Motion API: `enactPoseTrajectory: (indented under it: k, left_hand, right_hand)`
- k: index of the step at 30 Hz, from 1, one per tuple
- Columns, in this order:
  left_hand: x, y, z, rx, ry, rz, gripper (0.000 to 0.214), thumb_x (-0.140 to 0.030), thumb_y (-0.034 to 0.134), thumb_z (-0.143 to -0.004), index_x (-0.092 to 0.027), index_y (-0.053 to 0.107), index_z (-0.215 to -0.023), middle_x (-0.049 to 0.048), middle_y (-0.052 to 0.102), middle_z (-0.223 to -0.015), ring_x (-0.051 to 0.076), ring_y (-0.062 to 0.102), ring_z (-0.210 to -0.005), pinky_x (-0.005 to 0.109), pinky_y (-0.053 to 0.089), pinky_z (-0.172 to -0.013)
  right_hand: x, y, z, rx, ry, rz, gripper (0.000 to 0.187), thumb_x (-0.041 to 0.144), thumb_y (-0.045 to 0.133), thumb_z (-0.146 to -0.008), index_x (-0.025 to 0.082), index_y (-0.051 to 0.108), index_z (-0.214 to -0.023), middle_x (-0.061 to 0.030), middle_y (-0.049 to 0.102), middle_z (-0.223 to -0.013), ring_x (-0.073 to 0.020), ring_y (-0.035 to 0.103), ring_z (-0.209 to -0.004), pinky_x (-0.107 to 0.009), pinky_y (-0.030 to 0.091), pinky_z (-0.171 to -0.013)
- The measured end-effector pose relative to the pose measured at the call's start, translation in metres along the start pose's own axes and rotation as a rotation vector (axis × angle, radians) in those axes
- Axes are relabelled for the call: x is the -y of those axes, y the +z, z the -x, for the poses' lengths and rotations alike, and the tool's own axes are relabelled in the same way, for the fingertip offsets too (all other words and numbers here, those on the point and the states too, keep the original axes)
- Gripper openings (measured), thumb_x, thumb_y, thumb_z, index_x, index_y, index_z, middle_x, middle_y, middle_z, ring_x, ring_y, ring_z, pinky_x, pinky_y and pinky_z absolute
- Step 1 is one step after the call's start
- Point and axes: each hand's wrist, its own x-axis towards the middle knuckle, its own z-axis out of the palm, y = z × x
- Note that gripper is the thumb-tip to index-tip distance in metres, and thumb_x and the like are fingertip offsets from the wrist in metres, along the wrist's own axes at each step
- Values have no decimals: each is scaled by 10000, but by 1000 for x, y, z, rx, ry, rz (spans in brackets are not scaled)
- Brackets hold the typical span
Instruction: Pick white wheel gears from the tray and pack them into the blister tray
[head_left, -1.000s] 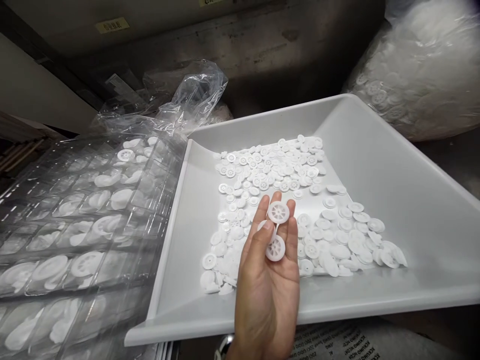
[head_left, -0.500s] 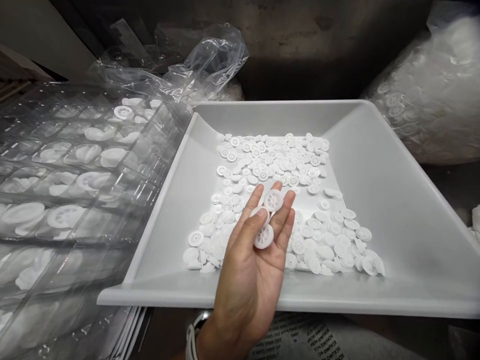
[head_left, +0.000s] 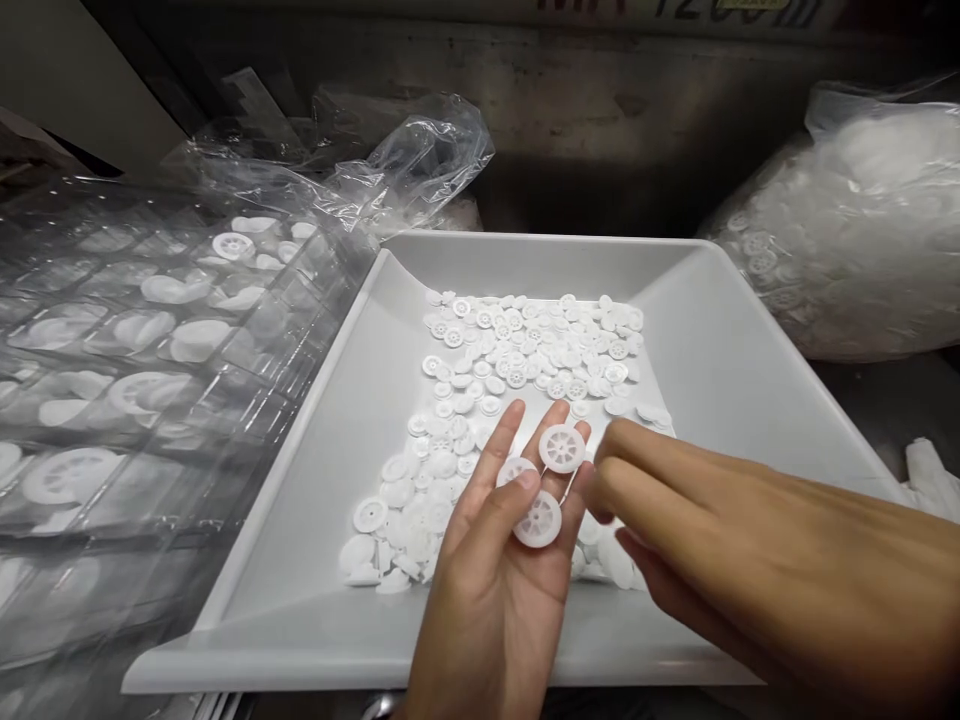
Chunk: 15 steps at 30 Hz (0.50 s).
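Observation:
My left hand (head_left: 499, 600) is palm up over the tray, its thumb pressing on three white plastic gear wheels: a lower one (head_left: 538, 520), an upper one (head_left: 562, 448) and one partly behind the thumb (head_left: 516, 472). Close beside the left fingertips is my right hand (head_left: 720, 530), slightly blurred. Its fingers are curled together, and whatever they pinch is hidden. Below both hands, a pile of white gear wheels (head_left: 442, 465) covers much of the floor of the light grey tray (head_left: 296, 500).
Clear compartment trays (head_left: 259, 420) stand at left with white wheels (head_left: 75, 475) in their pockets. Crumpled clear plastic (head_left: 442, 140) lies behind them. A big clear bag of white parts (head_left: 862, 230) rests at the right, beyond the tray's edge.
My right hand has come in from the right and reached the left fingertips. My left hand still holds the wheels. The whole view has shifted, with the tray lower in the picture.

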Motion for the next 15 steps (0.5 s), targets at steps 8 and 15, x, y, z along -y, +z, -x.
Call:
enactPoseTrajectory:
  k: [8,15]
  left_hand:
    - [0,-6,0,91,-1,-42,518,-99,556,-864,-247,488,-1356,47,668,-1213,194,580,-1188,332,422,-1082]
    - [-1,-6,-2,73,-15,18,491,-97,551,-866,-260,502,-1327,47,660,-1237,201,597,-1165,370,441,-1067]
  right_hand:
    - [-5,4,-26,75,73,-249,387,65,542,-835,285,437,-1136,16,534,-1030,-111,583,-766,-265,526,-724]
    - [-13,2,-22,56,39,-277,318,221,606,-889,310,469,-1162,53,553,-1054,-81,553,-851,-193,479,-684]
